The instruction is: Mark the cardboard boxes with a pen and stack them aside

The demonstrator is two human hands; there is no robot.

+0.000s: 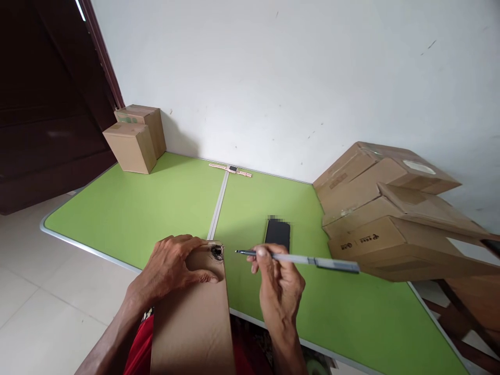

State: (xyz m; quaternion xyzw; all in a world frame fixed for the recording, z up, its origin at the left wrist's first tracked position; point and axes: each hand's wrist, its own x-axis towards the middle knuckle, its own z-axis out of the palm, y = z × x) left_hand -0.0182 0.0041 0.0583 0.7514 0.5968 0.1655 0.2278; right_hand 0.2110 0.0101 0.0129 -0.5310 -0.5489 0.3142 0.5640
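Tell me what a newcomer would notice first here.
The bright green table stands out first, then the two hands at its near edge. The left hand holds a cardboard box, and the right hand holds a pen pointed at it. A leaning stack of boxes crowds the right side.

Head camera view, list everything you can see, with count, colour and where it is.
near box: one, brown cardboard, standing at the table's near edge
pen: one, grey with dark tip, tip pointing at the near box
phone: one, black, flat on the table's middle
watch: one, pale strap, far edge by the wall
small boxes: two, brown, far left corner
large boxes: at least three, brown, stacked on the right
table: one, green top, metal rim
left hand: gripping the near box's top
right hand: holding the pen
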